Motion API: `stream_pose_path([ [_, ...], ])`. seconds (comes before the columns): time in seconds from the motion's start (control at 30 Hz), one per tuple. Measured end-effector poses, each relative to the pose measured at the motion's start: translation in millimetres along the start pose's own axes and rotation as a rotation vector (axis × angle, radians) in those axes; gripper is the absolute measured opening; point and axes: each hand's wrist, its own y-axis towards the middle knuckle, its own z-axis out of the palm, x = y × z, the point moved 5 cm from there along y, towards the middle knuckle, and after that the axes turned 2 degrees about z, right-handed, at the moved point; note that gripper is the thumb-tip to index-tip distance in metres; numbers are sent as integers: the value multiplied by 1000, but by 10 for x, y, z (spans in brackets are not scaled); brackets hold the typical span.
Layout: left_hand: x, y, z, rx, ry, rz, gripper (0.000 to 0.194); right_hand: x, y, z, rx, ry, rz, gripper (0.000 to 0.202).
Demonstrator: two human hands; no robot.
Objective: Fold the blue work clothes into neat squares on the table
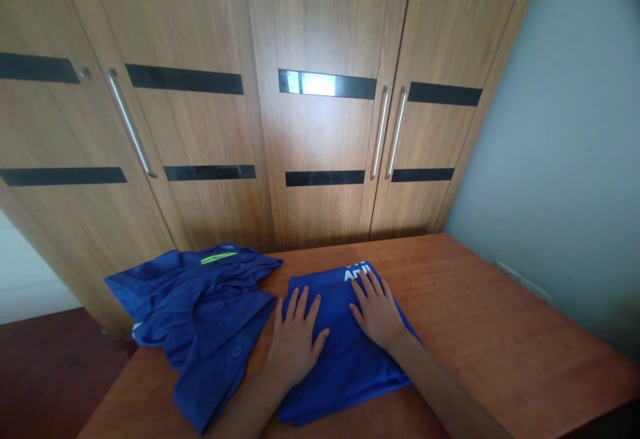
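A blue garment (pixel 345 365) with white lettering near its top right corner lies folded into a flat rectangle on the wooden table (pixel 470 319). My left hand (pixel 297 339) rests on its left side, palm down with the fingers spread. On the upper right part, just below and partly over the lettering, lies my right hand (pixel 377 309), also flat with its fingers apart. Left of the folded garment is a crumpled blue garment (pixel 200 312) with a yellow-green stripe, touched by neither hand.
A wooden wardrobe (pixel 320 132) with black strips and metal handles stands behind the table's far edge. On the right is a pale wall (pixel 560 159). Dark reddish floor (pixel 50 365) shows at the lower left.
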Motion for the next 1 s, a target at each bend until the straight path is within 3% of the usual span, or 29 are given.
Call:
stream_pose_path([
  [0.2,-29,3,-21,26,-10,-10,58,402,-369,32,14,37,40,59],
  [0.33,-9,-1,-40,67,-27,-18,59,394,-440,74,14,57,39,59],
  [0.53,-73,-16,-31,65,-49,-1,58,79,-328,61,-26,-5,52,58],
  [0.77,-447,-58,-9,129,-162,198,55,-383,-249,42,-100,-133,137,54],
  [1.0,-599,217,129,161,-235,220,56,-911,-138,45,-182,-237,284,54],
])
